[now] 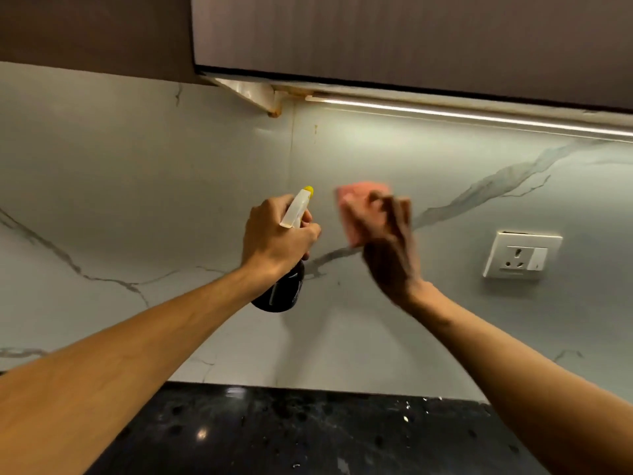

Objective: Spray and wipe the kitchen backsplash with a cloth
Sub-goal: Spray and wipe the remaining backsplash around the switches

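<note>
My left hand (277,234) grips a spray bottle (284,289) with a dark body, a white trigger head and a yellow nozzle that points up at the white marble backsplash (137,186). My right hand (387,248) is blurred by motion and holds a pink cloth (356,207) against the backsplash, just right of the nozzle. Most of the cloth is hidden behind my fingers.
A white wall socket with a switch (520,255) sits on the backsplash to the right of my right hand. Dark upper cabinets (411,39) with a lit strip hang overhead. A black speckled countertop (291,437) runs along the bottom.
</note>
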